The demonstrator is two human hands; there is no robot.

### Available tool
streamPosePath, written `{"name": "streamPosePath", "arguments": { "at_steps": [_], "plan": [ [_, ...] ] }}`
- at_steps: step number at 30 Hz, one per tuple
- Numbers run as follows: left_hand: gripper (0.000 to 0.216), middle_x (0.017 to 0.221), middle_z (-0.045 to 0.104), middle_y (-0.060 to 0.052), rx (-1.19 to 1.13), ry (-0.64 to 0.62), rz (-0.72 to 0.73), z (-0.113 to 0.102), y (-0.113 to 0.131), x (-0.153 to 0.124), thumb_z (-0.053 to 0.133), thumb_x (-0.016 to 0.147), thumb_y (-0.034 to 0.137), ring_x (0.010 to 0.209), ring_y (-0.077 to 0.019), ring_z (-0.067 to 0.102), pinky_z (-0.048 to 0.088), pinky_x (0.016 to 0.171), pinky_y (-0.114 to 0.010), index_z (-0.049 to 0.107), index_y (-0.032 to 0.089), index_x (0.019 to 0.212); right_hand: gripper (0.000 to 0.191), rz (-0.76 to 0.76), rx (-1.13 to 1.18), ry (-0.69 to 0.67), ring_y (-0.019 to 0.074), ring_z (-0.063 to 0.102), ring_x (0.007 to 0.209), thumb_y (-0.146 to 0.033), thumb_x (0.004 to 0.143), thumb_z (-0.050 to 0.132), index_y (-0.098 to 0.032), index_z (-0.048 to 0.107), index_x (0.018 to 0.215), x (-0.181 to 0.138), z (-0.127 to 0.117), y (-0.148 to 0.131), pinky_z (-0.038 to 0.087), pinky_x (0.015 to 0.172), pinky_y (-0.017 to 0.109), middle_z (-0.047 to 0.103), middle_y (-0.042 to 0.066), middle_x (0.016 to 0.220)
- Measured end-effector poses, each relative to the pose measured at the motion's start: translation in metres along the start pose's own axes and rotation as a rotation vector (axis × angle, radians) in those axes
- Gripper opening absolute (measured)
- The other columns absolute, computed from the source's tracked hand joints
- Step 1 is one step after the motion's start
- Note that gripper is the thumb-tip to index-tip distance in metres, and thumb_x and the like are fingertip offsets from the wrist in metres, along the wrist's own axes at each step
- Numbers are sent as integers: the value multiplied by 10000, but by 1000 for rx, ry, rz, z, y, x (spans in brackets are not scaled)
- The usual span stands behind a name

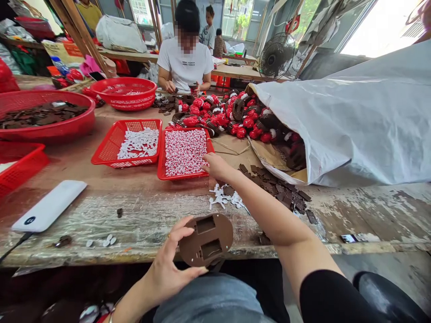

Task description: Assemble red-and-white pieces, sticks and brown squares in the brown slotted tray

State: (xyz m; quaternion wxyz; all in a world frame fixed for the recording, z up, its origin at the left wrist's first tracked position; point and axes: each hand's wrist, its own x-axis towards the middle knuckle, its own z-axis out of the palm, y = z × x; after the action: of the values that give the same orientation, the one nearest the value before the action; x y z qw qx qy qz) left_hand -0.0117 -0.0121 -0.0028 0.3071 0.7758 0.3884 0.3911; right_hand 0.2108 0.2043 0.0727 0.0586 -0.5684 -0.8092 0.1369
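The left hand [167, 264] grips a brown plastic oval casing [206, 240] by its edge, fingers curled. The right hand [217, 167], fingers loosely together, touches a red tray [178, 178] of small red-and-white pieces [183, 152] (whether it pinches one is hard to tell) on a worn wooden surface [144, 215].

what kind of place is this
Probably a small hand-assembly workshop. A worn wooden workbench holds a red plastic tray of small red-and-white pieces, a white sack spills red and brown moulded parts, and a co-worker sits opposite. The left hand holds a brown moulded plastic part.
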Motion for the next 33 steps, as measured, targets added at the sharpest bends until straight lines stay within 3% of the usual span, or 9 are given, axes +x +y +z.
{"name": "streamPosePath", "arguments": {
  "at_steps": [4, 9, 14, 16, 18, 22, 25, 28, 33],
  "plan": [
    [586, 1482, 509, -258, -4, -6, 53, -3, -1, 2, 813, 832, 438, 1369, -364, 568, 555, 1034, -522, 460, 247, 1259, 394, 55, -28, -166, 330, 630, 1165, -269, 879, 788, -81, 677, 1206, 55, 14, -10, 483, 951, 358, 670, 216, 1270],
    [477, 1550, 409, -234, 76, -24, 134, -3, 0, 2, 679, 942, 418, 1400, -334, 535, 544, 1065, -465, 484, 232, 1336, 157, 37, -17, -260, 251, 667, 1088, -195, 891, 750, -117, 738, 1027, 76, 27, -12, 488, 948, 339, 738, 112, 1126],
    [797, 1477, 386, -251, 311, 20, 130, -8, 7, 6, 668, 857, 672, 1294, -394, 603, 612, 968, -478, 455, 185, 1451, 215, 96, 67, -201, 263, 644, 1146, -221, 948, 678, -99, 709, 1122, 79, 28, 2, 483, 989, 384, 708, 150, 1204],
    [839, 1531, 344, -287, 401, -54, 130, -15, 10, 9, 679, 871, 610, 1353, -440, 546, 605, 979, -507, 395, 146, 1510, 234, 102, 149, -212, 279, 646, 1137, -185, 849, 777, -118, 731, 1068, 79, 29, 4, 480, 973, 342, 729, 139, 1164],
    [745, 1571, 325, -281, 430, -100, 159, -22, 11, 11, 652, 919, 466, 1382, -418, 526, 596, 1005, -477, 373, 139, 1527, 207, 132, 247, -209, 294, 659, 1105, -112, 763, 816, -128, 745, 957, 79, 30, 5, 480, 961, 321, 754, 124, 1054],
    [538, 1462, 444, -216, 395, 24, 183, -26, 2, 11, 655, 927, 518, 1216, -318, 652, 636, 920, -386, 523, 194, 1335, 130, 265, 512, -118, 275, 714, 896, -132, 896, 673, -107, 699, 1021, 80, 29, 3, 551, 855, 362, 715, 103, 818],
    [479, 1587, 300, -232, 359, 48, 158, -22, -4, 10, 697, 880, 578, 1446, -420, 430, 537, 1067, -532, 550, 193, 1123, 185, 338, 759, -53, 186, 693, 683, -151, 1011, 510, -111, 599, 1169, 79, 23, 4, 600, 709, 340, 611, 28, 716],
    [444, 1674, 169, -228, 337, 11, 164, -22, -2, 14, 700, 872, 586, 1556, -472, 165, 398, 1156, -636, 478, 208, 941, 119, 372, 973, -29, 112, 637, 576, -99, 1009, 493, -133, 547, 1109, 74, 13, 6, 617, 684, 317, 538, -33, 678],
    [636, 1629, 225, -278, 443, -37, 257, -31, 5, 26, 628, 851, 719, 1462, -481, 294, 445, 1076, -646, 515, 172, 1155, 141, 407, 1187, -44, 99, 614, 576, -29, 983, 456, -160, 505, 968, 62, -1, 8, 621, 718, 341, 543, -43, 652]
  ]
}}
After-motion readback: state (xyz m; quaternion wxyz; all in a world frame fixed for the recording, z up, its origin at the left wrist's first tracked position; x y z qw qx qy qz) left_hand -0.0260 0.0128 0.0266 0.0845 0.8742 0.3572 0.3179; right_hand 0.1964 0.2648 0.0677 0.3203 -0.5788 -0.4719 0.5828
